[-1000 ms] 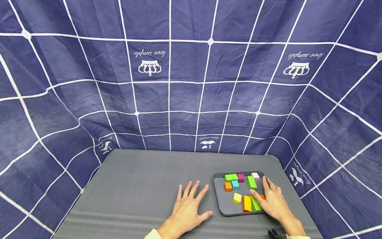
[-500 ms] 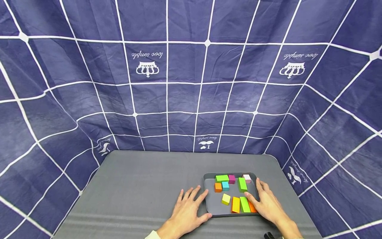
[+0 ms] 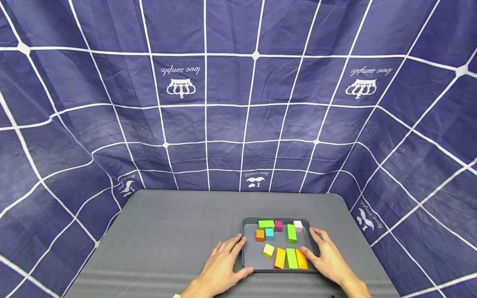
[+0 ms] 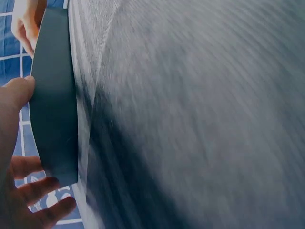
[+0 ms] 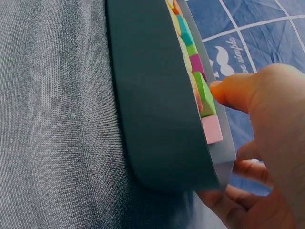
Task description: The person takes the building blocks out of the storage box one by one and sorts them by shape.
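A dark grey tray (image 3: 249, 248) lies on the grey table, holding small coloured blocks. My left hand (image 3: 222, 267) rests at the tray's left side, fingers extended; in the left wrist view its thumb and fingers (image 4: 33, 191) touch the tray's wall. My right hand (image 3: 328, 256) lies against the tray's right side, fingers along the outside and thumb reaching over the rim beside an orange block (image 3: 301, 259). Near that are a green block (image 3: 292, 259) and an orange-yellow block (image 3: 280, 258). The right wrist view shows the tray's wall (image 5: 157, 105) and a pink block (image 5: 212, 130) at that end.
Also in the tray are a yellow cube (image 3: 268, 251), an orange cube (image 3: 260, 235), a blue cube (image 3: 269, 234), a purple cube (image 3: 278, 226) and two more green blocks (image 3: 266, 224). A blue checked cloth (image 3: 231, 124) hangs behind and beside the grey table (image 3: 167, 236).
The tray with its blocks has slid left along the table, my right hand moving with it. My left hand stayed near its place, shifting slightly left, and now touches the tray.
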{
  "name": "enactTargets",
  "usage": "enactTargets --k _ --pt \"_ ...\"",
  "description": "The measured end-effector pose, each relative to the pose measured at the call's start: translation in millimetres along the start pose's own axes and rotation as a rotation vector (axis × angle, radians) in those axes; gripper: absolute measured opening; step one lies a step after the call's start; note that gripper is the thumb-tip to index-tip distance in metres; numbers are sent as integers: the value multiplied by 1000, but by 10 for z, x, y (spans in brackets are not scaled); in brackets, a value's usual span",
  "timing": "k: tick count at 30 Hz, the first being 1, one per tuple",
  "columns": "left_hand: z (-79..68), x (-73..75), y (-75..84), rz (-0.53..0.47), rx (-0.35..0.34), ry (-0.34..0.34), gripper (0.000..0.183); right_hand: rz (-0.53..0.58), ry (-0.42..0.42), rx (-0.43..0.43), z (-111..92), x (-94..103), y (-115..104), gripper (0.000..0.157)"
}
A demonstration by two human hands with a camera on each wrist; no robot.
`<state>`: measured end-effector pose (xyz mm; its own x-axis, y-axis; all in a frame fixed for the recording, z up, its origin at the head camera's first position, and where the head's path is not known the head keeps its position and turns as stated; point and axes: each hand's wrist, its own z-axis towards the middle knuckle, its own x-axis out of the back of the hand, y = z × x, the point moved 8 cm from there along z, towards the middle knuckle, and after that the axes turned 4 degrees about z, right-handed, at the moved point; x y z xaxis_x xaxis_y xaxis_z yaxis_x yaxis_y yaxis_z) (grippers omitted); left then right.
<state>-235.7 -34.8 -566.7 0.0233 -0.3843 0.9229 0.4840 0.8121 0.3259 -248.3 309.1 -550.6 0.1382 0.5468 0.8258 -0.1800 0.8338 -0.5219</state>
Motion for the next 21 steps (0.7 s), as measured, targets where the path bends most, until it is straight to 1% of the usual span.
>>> enactTargets --k 3,9,13,16,18,21 --pt "-32 50 -44 -12 -6 2 92 20 -20 -6 -12 -16 -3 82" --pt "-92 141 -183 -26 2 -6 92 106 -119 -21 10 -105 -20 90" --pt "-120 179 -287 -38 9 -12 91 183 -172 6 14 -153 -69 97" --pt "-148 214 -353 -56 14 -10 91 249 -212 42 5 -184 -117 103" --pt "-176 232 -394 -68 19 -8 91 270 -232 67 -4 -206 -154 107" --pt "-229 257 -448 -85 29 -8 92 275 -251 106 -18 -242 -210 112"
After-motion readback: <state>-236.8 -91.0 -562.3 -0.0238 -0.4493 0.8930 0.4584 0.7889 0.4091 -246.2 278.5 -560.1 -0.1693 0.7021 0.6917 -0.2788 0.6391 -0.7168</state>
